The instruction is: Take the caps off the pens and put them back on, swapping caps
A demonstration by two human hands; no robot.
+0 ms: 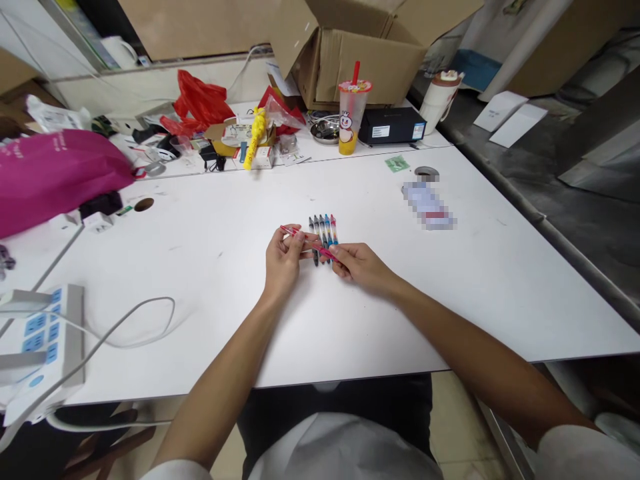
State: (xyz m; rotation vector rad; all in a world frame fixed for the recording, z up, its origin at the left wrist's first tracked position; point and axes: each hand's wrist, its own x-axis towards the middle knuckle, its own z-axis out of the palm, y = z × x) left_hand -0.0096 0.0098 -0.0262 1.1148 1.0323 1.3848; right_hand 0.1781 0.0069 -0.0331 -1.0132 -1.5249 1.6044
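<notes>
A pink-red pen [323, 251] is held slantwise between my two hands, above the white table [220, 300]. My left hand [287, 259] pinches its upper left end between thumb and fingers. The lower right end is in the closed fingers of my right hand [356, 263]. Just behind and partly under my hands lies a row of several pens [321, 224], side by side, with black, blue and red clips. My fingers hide the lower parts of some of them.
A power strip [67, 333] with a looping cable is at the left edge. Behind are a magenta bag [60, 173], a yellow twisted item [256, 137], a drink cup [352, 117], a black box [393, 125] and a cardboard box [350, 63]. A blurred packet [427, 203] lies right.
</notes>
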